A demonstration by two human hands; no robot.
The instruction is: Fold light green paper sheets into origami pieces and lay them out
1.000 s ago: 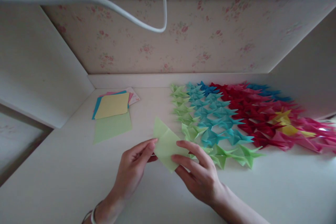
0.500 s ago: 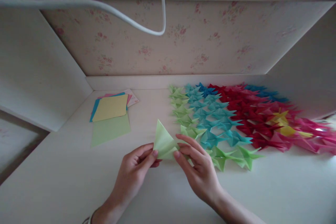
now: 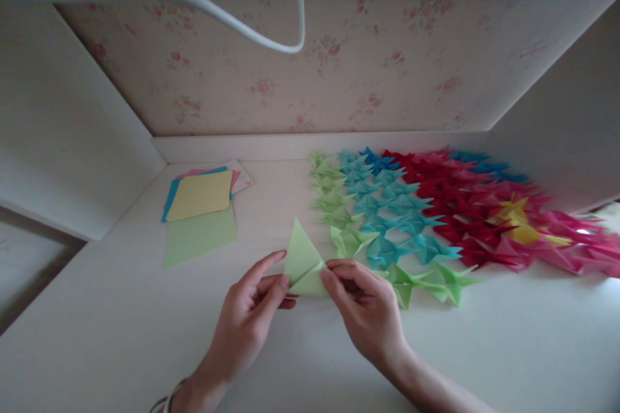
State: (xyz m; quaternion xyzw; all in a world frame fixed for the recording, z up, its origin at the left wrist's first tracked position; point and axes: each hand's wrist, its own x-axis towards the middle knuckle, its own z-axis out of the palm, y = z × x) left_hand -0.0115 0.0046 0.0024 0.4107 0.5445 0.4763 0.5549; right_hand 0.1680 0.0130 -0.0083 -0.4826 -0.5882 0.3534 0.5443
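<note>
Broadly, we see a white tabletop (image 3: 450,348) below a floral wall panel (image 3: 290,84). On the right side we note rows of folded paper figures (image 3: 448,222) in red, pink, teal, blue, yellow and green. Centrally come the right hand (image 3: 371,303) and the left hand (image 3: 254,306). At left we find loose paper sheets (image 3: 201,197), a yellow one overlapping a light green one. Smallest, a light green folded paper (image 3: 303,259) is held between the hands, one point directed away from us: right thumb and fingers pinch its right edge; left ones hold its lower left corner, index raised.
</note>
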